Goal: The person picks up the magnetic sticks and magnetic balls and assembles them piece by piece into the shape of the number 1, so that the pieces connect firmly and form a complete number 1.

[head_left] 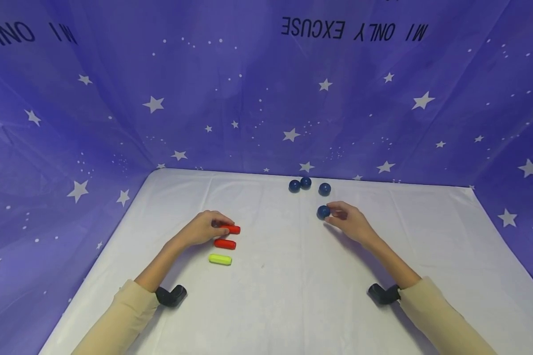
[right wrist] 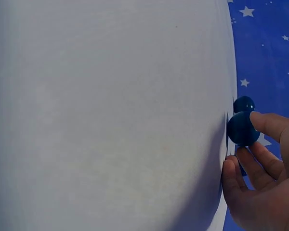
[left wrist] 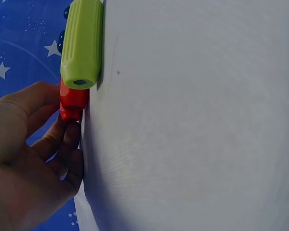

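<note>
Over a table draped in white cloth, two bare hands are working apart. The left hand is holding the farthest of three short rods, a glossy red cylindrical rod, its fingers closing narrowly with the thumb on one side and the index finger on the other. A second red cylindrical rod is lying just nearer the person, and a yellow-green ribbed rod is lying nearer again, the three forming a loose column on the table's left half.

The right hand is pinching a dark blue glossy ball between thumb and fingers, right of centre. Beyond it, three more dark blue balls are resting near the far edge: a left ball and a middle ball lying side by side, and a right ball standing apart. A purple-blue star-printed fabric backdrop is rising behind the table.
</note>
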Demonstrator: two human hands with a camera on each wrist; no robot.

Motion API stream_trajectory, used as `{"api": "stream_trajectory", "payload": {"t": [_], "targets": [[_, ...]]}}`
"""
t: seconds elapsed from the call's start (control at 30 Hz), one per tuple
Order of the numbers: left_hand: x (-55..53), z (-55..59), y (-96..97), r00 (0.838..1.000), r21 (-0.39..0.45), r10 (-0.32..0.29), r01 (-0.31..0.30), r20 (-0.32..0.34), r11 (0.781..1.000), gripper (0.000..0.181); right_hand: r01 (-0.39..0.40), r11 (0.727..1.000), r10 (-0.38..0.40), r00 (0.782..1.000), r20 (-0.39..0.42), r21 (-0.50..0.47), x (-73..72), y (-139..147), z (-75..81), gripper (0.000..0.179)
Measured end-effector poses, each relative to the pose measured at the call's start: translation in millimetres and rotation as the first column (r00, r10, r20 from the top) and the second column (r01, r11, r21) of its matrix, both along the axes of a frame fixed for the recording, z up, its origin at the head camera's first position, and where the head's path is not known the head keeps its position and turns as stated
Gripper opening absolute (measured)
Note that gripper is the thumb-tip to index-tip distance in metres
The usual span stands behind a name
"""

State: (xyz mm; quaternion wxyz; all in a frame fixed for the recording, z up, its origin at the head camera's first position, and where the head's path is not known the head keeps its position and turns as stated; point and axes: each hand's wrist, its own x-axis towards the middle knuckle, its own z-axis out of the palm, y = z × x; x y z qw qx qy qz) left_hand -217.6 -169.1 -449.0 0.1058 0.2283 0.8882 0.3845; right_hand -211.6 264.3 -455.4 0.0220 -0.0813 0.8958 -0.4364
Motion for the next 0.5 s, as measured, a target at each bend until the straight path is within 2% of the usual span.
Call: {"api": "stream_trajectory", "payload": {"t": [0.5], "targets": [[-3.4, 4.8, 8.3, 0.999, -0.04, -0.035, 0.035, 0.018, 0.999, 0.022, 0.021, 1.0, -0.021, 0.999, 0.045, -0.004, -10.3, -1.9, 0.9, 0.042]]}}
